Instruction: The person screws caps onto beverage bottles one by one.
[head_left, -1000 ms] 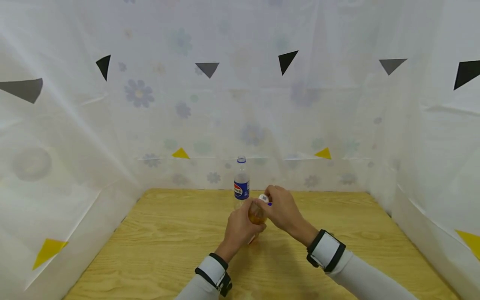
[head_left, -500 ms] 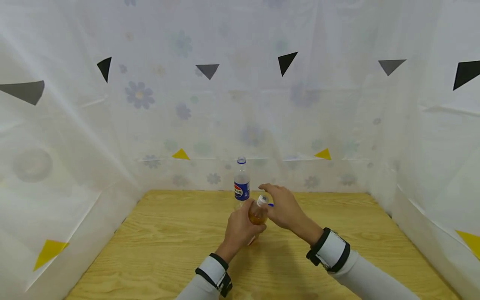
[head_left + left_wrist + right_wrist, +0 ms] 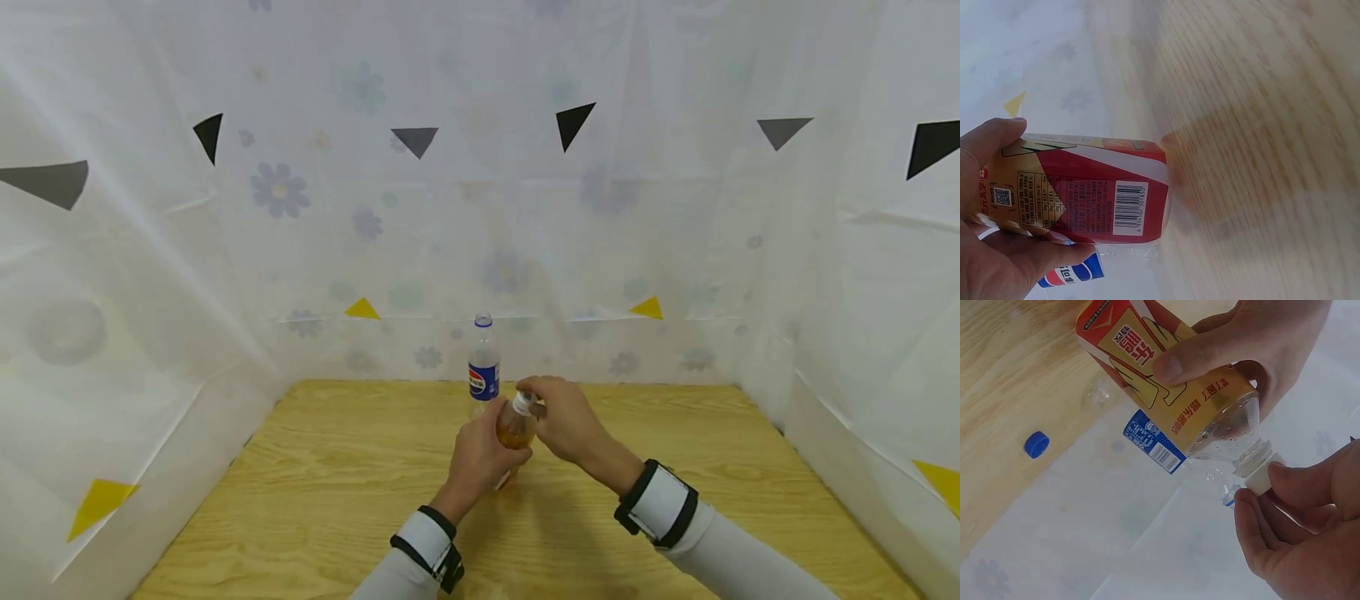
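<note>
Standing tilted over the middle of the wooden desk (image 3: 337,500), the tea bottle (image 3: 515,427) is clear, ribbed plastic with amber liquid inside, small bubbles clinging to its domed shoulder, and a glossy red-and-yellow label wrapped round its cylindrical body, with a barcode printed on the red part. The left hand (image 3: 480,454) grasps that body from the side, thumb over the label and fingers curled round the back, the bottle's base lifted clear of the desk in the left wrist view. At the bottle's neck sits a small white cap (image 3: 1259,477), ridged and round, and the right hand (image 3: 566,417) pinches it between thumb and fingertips, just above and to the right of the left hand. Behind the tea bottle, near the back edge of the desk, a second bottle (image 3: 483,367) stands upright: clear, with a blue label and a blue cap. A loose blue cap (image 3: 1037,444) lies flat on the pale, grained wood, well apart from the tea bottle. Thin white sheeting (image 3: 675,233) printed with faded flowers and stuck with coloured triangles walls the desk in.
</note>
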Available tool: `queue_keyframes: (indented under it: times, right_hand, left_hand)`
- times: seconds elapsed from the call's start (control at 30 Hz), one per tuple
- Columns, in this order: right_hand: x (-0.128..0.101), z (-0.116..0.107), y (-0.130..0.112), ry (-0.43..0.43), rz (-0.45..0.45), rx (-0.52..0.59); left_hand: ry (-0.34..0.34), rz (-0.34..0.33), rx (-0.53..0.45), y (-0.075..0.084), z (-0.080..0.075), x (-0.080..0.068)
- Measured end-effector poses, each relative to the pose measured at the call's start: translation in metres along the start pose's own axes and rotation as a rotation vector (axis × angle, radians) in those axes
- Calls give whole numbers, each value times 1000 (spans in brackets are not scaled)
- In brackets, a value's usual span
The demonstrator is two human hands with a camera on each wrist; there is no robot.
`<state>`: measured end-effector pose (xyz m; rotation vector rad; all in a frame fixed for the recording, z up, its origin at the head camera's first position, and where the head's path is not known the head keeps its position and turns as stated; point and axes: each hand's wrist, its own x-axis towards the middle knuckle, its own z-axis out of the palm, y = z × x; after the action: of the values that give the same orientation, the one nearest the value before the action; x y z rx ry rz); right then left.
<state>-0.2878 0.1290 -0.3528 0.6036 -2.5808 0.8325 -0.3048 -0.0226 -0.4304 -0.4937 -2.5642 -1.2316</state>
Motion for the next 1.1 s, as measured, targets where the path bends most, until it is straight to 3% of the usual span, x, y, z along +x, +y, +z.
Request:
queue_keyframes:
  times: [0.4,0.73,1.1]
  right_hand:
    - [0,2,2,51,37,-70]
    - [0,7,9,94,9,-95]
    - [-1,1,3,8,102,-75]
  left_hand:
    - [-19,-19,7,1,0,1]
    - [-21,-36,14,0,0,3]
    - [-19,-41,6,1,0,1]
